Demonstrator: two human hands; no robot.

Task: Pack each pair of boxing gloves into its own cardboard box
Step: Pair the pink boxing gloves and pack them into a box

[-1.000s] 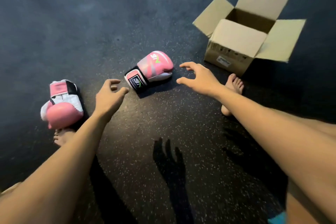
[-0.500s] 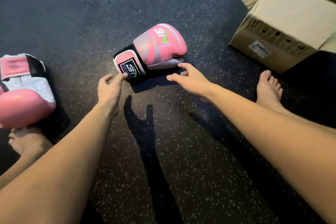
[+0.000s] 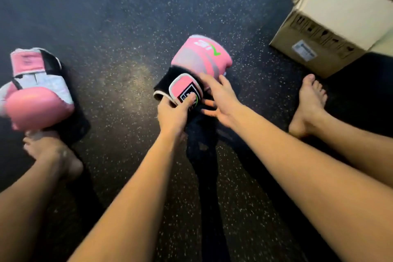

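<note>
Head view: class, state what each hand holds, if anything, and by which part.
The left hand grips the centre glove by its cuff; the right hand rests open against it, gripping nothing.

I am gripping the pink padded boxing glove [image 3: 201, 57] by its black cuff. My left hand [image 3: 173, 112] is pinching the pink-and-white strap tab, thumb on the black logo patch, and my right hand [image 3: 221, 98] is resting spread fingers against the glove's side. Its padded end is pointing away from me. The second pink-and-white boxing glove [image 3: 36, 91] is lying well off to the left, cuff away from me. The open brown cardboard box [image 3: 319, 49] is sitting at the far right, flaps spread.
</note>
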